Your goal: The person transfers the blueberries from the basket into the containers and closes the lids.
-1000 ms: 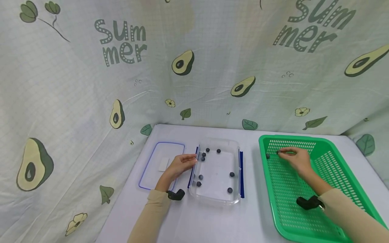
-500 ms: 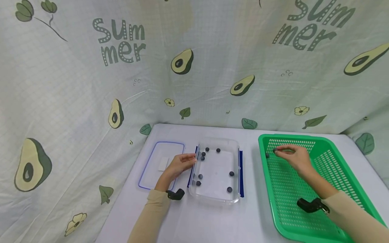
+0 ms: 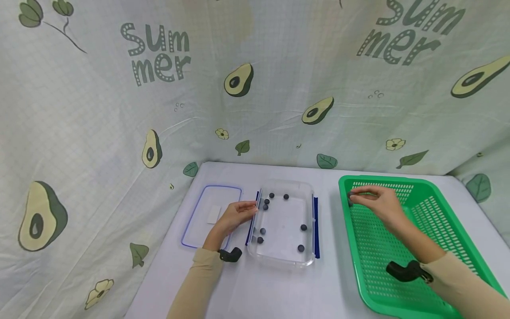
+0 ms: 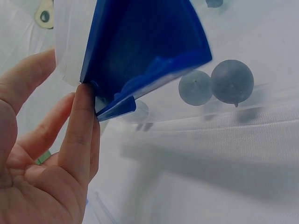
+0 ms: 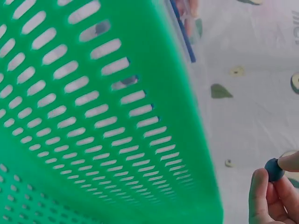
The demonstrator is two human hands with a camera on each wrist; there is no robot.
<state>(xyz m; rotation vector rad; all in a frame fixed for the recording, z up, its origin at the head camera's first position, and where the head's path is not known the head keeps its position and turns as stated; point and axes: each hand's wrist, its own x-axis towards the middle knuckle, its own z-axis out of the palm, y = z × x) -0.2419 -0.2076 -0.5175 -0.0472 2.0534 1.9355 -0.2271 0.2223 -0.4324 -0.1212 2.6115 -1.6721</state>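
The right hand (image 3: 380,204) reaches into the far left corner of the green slotted plastic basket (image 3: 438,208) that sits on the right side of the white table (image 3: 279,288); in the right wrist view its fingertips (image 5: 261,186) pinch a small dark blue round ball (image 5: 274,169), held just above the basket's perforated wall. In the head view that ball is hard to tell apart from a dark spot at the fingertips close to the basket's left rim. The left hand (image 3: 235,215) lies at the left edge of the clear rectangular plastic container (image 3: 283,261), which stands in the middle of the table, between the basket and the lid. Its fingers are nearly straight and hold nothing; in the left wrist view one finger (image 4: 84,135) touches the lower corner of the container's dark blue side clasp (image 4: 140,51). Inside the container lie several more small dark balls (image 3: 303,227), scattered singly and in pairs over its floor, some near the far wall and some near the left wall; two of them show through the clear wall in the left wrist view. Left of the container, just beyond the left hand, a flat clear lid with a blue rim (image 3: 199,212) lies on the table. A light cloth backdrop printed with avocados and the word "Summer" (image 3: 159,53) rises behind the table.
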